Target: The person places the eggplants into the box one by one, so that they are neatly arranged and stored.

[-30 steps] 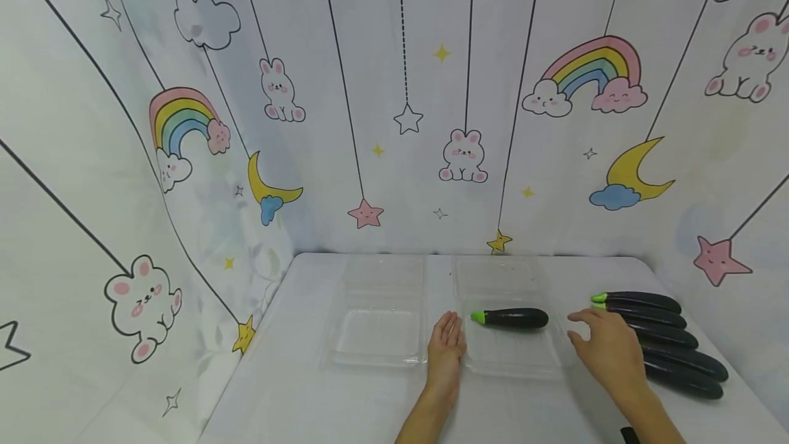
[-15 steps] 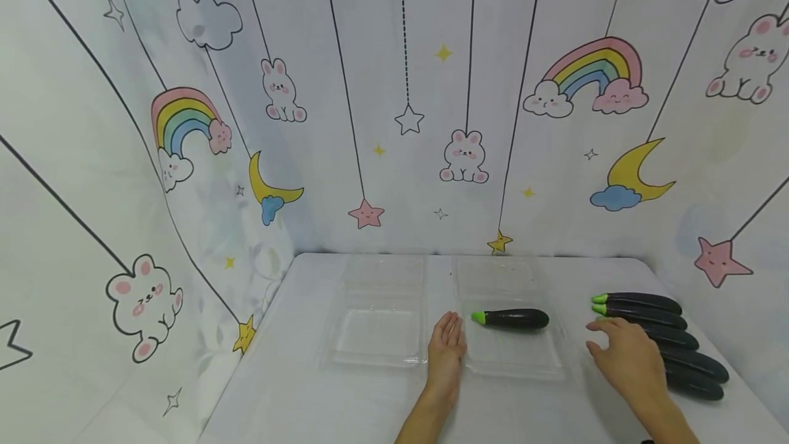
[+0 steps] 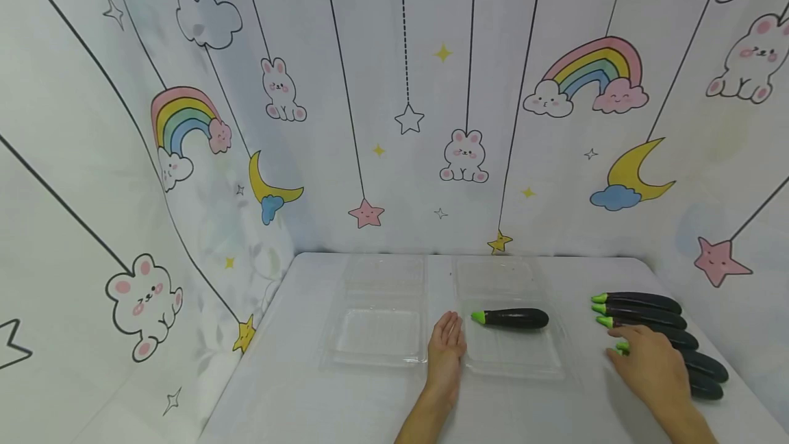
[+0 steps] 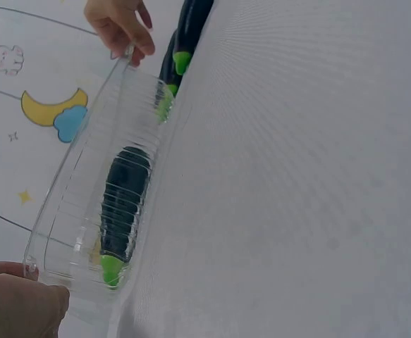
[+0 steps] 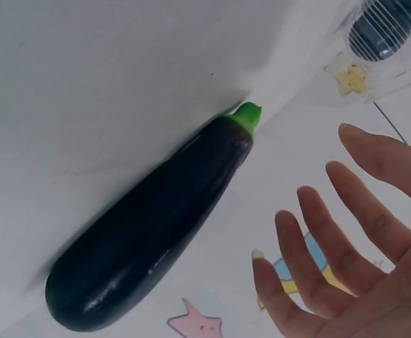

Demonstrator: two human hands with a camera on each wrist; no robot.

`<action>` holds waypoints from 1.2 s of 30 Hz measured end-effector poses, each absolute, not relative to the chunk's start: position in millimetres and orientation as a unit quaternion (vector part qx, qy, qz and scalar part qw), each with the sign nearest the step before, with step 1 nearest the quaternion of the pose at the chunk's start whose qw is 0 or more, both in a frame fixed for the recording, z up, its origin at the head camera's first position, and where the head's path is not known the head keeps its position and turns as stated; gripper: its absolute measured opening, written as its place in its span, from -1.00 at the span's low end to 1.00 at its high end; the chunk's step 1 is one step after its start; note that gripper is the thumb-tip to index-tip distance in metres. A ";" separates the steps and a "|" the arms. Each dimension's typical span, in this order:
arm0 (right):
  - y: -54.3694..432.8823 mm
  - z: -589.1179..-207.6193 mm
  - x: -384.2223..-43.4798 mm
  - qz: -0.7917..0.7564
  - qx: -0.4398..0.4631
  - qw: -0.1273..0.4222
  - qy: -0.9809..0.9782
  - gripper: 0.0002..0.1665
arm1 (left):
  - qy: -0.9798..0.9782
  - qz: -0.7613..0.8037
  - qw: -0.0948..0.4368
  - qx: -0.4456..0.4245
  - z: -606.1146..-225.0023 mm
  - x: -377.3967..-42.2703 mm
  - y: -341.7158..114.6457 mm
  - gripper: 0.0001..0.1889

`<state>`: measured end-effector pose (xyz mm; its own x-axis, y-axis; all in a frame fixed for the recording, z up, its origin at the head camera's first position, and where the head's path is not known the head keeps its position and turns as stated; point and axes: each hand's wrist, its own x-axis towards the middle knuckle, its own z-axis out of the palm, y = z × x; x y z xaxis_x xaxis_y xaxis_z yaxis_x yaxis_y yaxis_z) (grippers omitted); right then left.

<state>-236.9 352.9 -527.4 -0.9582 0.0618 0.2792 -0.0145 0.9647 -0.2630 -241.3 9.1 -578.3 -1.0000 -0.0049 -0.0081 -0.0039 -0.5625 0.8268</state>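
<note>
A clear plastic container (image 3: 514, 360) with its lid folded back lies in the middle right of the table. Inside it rests one dark eggplant (image 3: 516, 318) with a green stem end pointing left. My left hand (image 3: 446, 355) touches the container's left side with its fingers straight. To the right, several more eggplants (image 3: 644, 302) lie in a row. My right hand (image 3: 653, 372) hovers over the nearer ones, covering parts of them. In the right wrist view, its fingers (image 5: 335, 246) are spread and hold nothing, with an eggplant (image 5: 152, 218) beside them.
A second clear container (image 3: 377, 334), lid also folded back, lies to the left on the white table (image 3: 333, 403). Behind the table hangs a white curtain (image 3: 407, 177) printed with rabbits, stars and rainbows.
My right hand has moved right, from beside the container to over the nearer eggplants in the row. My left hand has stayed in place, and the eggplants have not moved.
</note>
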 end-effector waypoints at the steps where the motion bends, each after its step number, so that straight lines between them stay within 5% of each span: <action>1: 355.0 -527.9 -237.4 0.132 -0.018 0.135 -0.982 -0.53 | -0.468 -0.884 0.000 0.005 -578.2 -241.2 9.2 -0.26; 17: 379.3 -535.3 -241.4 0.119 -0.054 0.070 -0.989 -0.33 | -0.463 -0.886 0.005 0.006 -575.1 -240.2 10.1 -0.26; 36: 407.7 -543.4 -244.7 0.108 -0.072 0.000 -0.992 -0.44 | -0.459 -0.888 0.011 0.006 -574.5 -241.0 10.8 -0.28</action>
